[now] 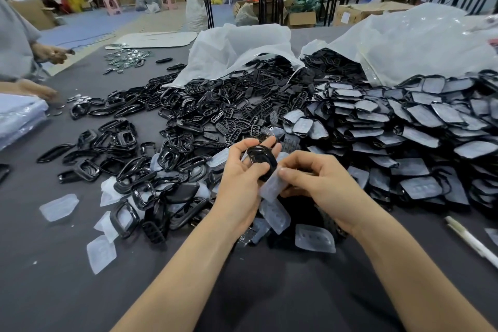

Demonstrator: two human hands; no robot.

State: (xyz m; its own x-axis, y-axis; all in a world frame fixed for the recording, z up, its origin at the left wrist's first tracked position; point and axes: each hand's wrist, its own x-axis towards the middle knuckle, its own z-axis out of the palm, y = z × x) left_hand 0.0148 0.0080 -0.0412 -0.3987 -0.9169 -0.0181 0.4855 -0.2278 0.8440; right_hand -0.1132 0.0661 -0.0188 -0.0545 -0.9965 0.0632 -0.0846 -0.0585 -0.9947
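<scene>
Held at frame centre a glossy, smooth black oval plastic shell (261, 162) against a frosted, translucent whitish plastic pad (270, 187). Worked over a matt dark grey cloth table cover (80, 291), below a crinkled, shiny clear plastic bag (417, 43) at upper right.

We logged, on one desk (283, 299):
- Plastic bags, two: one white bag (237, 48), one clear bag (417, 40).
- Pen (471, 242), one.
- Black frames (188, 105), one loose heap, too many for us to count.
- Backed pieces (404, 121), one stacked heap, likewise uncounted.
- Hands at work, two: left hand (239, 183) with one black shell (261, 162), right hand (323, 183) with one clear pad (270, 187).
- Pink stools (111, 5) beyond, two.
</scene>
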